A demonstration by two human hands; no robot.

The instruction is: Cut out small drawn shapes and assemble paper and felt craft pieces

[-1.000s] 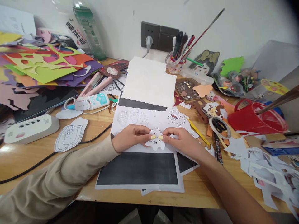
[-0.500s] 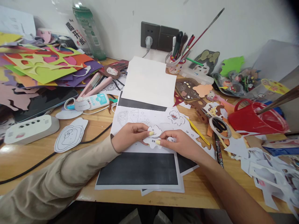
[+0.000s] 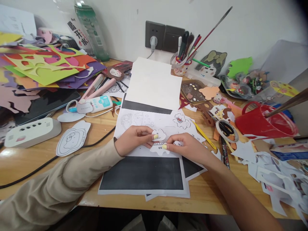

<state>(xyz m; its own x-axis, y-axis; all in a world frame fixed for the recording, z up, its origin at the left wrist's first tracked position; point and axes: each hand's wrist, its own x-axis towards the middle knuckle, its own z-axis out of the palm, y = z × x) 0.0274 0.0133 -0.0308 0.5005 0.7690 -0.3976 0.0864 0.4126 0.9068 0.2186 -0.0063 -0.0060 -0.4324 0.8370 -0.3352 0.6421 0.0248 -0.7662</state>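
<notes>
The small paper cutout (image 3: 159,141) lies on the printed sheet (image 3: 144,120) in the middle of the counter (image 3: 101,134), a scalloped white shape with line drawing and a bit of print near its lower edge. I have it pinched from both sides: my left hand (image 3: 132,140) holds its upper left lobe between thumb and forefinger, my right hand (image 3: 186,148) holds the lower right part the same way, so each grip is closed on the cutout and nothing else.

The paper looks thin, and my two pinches sit close together on a shape full of narrow lobes. If I pull the hands apart or twist them against each other, I judge a lobe could tear off or crease along the drawn lines. The top part already seems to stand up off the sheet, though I cannot tell whether it is folded or a second layer.

Below it lies a dark sheet (image 3: 141,173), and other sheets stick out underneath; if they slide under my wrists the cutout could shift out of place. To the right, near my right forearm, lie a yellow strip (image 3: 204,134), a roll of tape (image 3: 226,130), and loose white scraps (image 3: 271,173) among which a dropped piece this small would easily be lost. The red cup (image 3: 262,123) stands well apart.
</notes>
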